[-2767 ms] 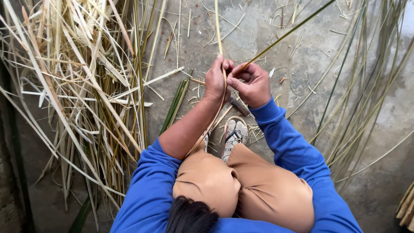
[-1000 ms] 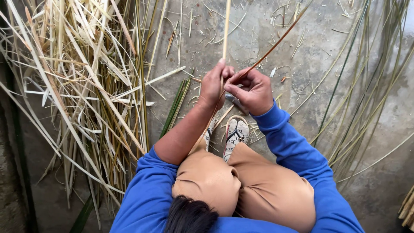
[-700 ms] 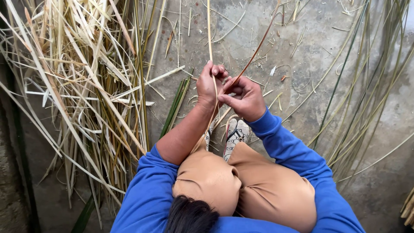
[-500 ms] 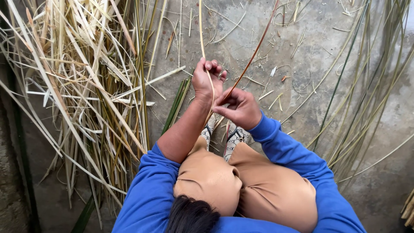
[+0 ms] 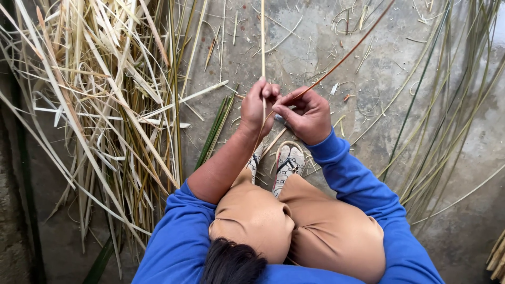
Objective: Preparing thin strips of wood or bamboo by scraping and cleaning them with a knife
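We have a pale cane strip [image 5: 262,42] running straight up out of our grip toward the top of the view, and a thinner reddish-brown sliver [image 5: 347,52] peeling away from it up to the right, so we judge the step in hand to be splitting a fine strand off the stalk. Our left hand [image 5: 259,105] is closed around the pale strip, fingers curled over it just above our shoes [image 5: 286,163]. Our right hand [image 5: 305,113] pinches the root of the reddish sliver between thumb and forefinger, touching the left hand where the 2 pieces part. As we judge it, the next move calls for a steady, even pull apart, keeping the split centred so the sliver does not thin out or snap. On the concrete floor [image 5: 379,94] to our left lies a heap of dry yellow strips [image 5: 105,105], to our right a spread of green stalks [image 5: 452,105], with curled shavings scattered between.
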